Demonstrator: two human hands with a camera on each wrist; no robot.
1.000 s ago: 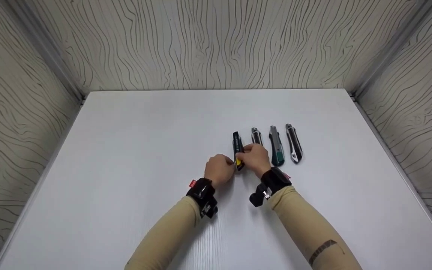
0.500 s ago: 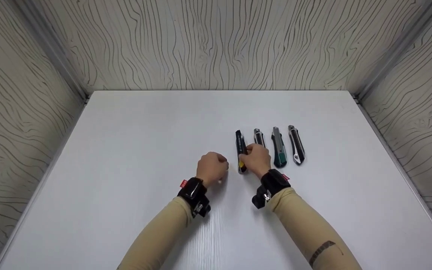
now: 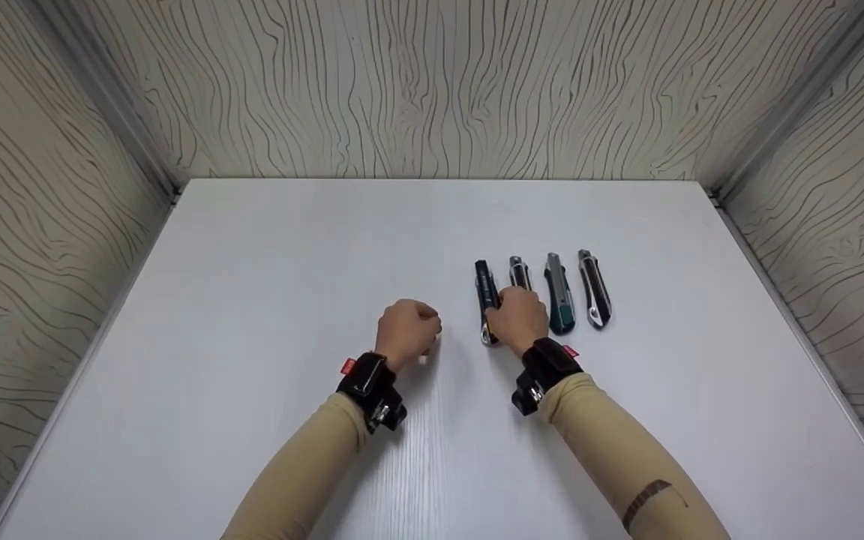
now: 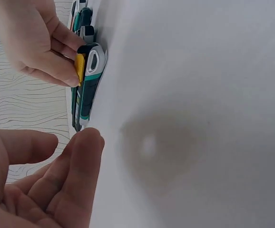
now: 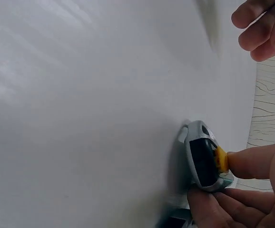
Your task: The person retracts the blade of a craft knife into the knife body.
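My right hand (image 3: 520,321) pinches the near end of a dark box cutter (image 3: 485,289), leftmost in a row of such knives. In the right wrist view, the thumb presses the cutter's yellow slider (image 5: 220,159) and the fingers (image 5: 206,209) lie against its other side. The cutter (image 4: 91,90) shows a dark green body and a pale end with a hole in the left wrist view. My left hand (image 3: 406,330) is off to the left, holding nothing, its fingers loosely bent with the thumb apart from them.
Beside the right hand lie a silver-and-black box cutter (image 3: 519,271), partly hidden by that hand, a grey-and-green one (image 3: 559,296) and another dark one (image 3: 595,291). They rest on a white table (image 3: 289,247) with wood-grain panels (image 3: 417,90) around it.
My left hand has drawn away from the cutter to the left. The right hand keeps its grip, and the cutter has shifted slightly rightward in the head view.
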